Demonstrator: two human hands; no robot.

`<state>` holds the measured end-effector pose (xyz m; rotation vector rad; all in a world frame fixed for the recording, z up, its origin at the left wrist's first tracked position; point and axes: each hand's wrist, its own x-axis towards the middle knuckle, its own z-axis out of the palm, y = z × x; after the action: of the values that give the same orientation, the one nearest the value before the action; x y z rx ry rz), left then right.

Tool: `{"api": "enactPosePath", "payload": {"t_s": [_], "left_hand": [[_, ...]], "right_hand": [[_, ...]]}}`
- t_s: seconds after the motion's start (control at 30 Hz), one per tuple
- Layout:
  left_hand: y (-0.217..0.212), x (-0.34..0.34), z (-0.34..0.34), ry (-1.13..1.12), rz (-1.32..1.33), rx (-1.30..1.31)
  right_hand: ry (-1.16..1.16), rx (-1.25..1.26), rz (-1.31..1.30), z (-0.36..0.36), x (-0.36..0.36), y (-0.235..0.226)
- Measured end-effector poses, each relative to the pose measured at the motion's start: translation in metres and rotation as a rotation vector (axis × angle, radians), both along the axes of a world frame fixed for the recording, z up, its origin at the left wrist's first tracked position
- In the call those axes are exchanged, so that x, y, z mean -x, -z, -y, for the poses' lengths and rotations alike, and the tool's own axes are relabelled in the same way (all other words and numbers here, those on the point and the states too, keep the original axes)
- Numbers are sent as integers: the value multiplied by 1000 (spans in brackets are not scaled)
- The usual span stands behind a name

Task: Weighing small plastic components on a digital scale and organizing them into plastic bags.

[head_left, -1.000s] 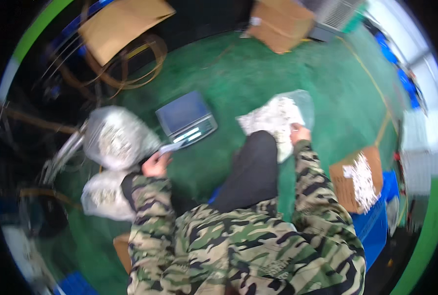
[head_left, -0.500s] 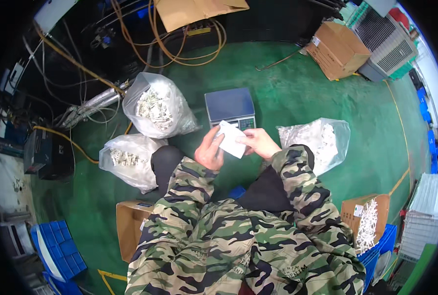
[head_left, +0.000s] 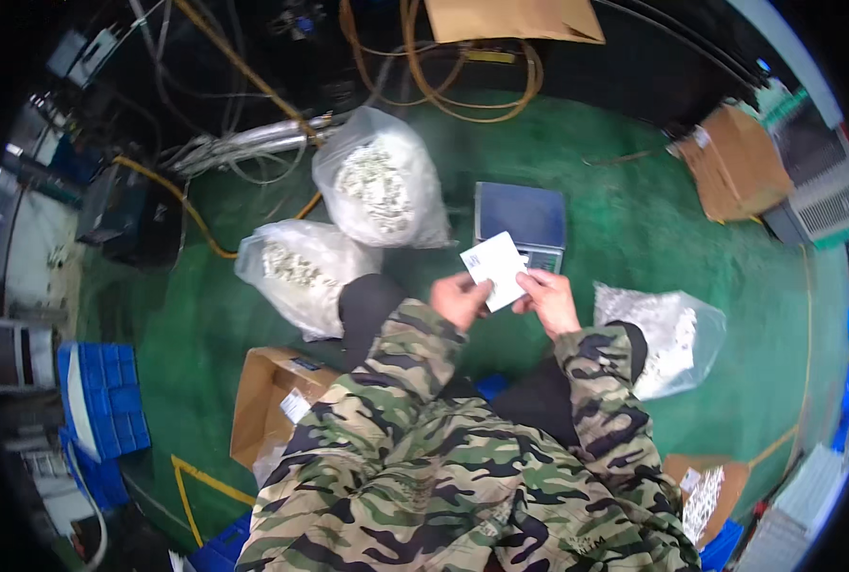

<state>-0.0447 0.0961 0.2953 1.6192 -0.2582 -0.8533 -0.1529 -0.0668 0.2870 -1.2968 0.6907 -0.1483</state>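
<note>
Between my two hands is a small white paper slip (head_left: 497, 271) with some dark marks near its left corner. My left hand (head_left: 461, 301) pinches its lower left side, thumb on top. On its right side, my right hand (head_left: 548, 294) grips the edge between thumb and fingers. Just beyond the slip a weighing scale (head_left: 520, 215) with a blue-grey top stands on the floor, and the slip covers part of its front panel. Left of the scale are two clear plastic bags, the farther bag (head_left: 382, 181) and the nearer bag (head_left: 301, 272), both filled with small white pieces.
Another clear bag of white pieces (head_left: 667, 338) lies to the right. An open cardboard box (head_left: 253, 405) is at my lower left, and a box of white parts (head_left: 715, 486) at lower right. Blue crates (head_left: 110, 400) stand far left. Hoses (head_left: 444, 91) hang at the back.
The whole view has shifted, with the scene now lying farther right in it. Once tilted between my hands, the slip now lies flatter, its marked face showing.
</note>
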Motion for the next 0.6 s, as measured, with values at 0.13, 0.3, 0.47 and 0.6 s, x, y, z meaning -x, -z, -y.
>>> {"api": "enactPosePath", "payload": {"t_s": [0.13, 0.3, 0.47, 0.6], "left_hand": [[-4, -13, 4, -172, -12, 5], [-2, -138, 9, -475, 173, 25], [37, -268, -10, -558, -64, -240], [77, -289, -51, 366, 648, -1112]], "right_hand": [[-51, 9, -74, -5, -8, -2], [62, 14, -142, 2, -15, -2], [-9, 74, -177, 2, -16, -1], [-39, 100, -195, -1, -17, 0]]}}
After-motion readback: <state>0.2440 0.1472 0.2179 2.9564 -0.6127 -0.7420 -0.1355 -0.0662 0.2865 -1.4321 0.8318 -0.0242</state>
